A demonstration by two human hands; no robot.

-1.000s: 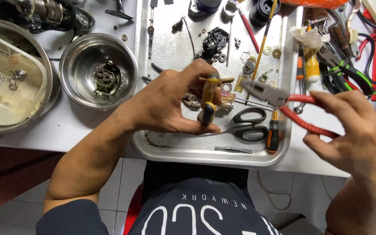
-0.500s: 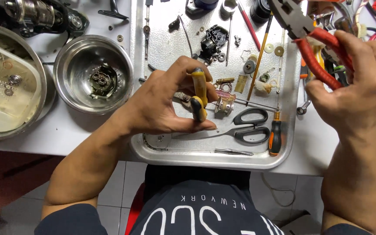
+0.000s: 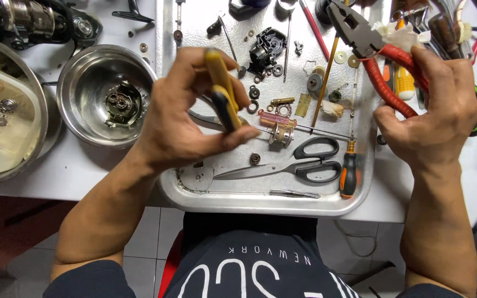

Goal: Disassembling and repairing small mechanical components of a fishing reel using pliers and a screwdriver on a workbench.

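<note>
Head view: red-handled pliers (image 3: 376, 49), jaws shut.

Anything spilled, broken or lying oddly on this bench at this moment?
Nothing looks spilled or broken. The metal tray holds many small loose parts, washers and screws scattered around the scissors, which suits something taken apart. The left hand grips a yellow-and-black handled tool; the right hand holds red-handled pliers above the tray's edge.
</note>
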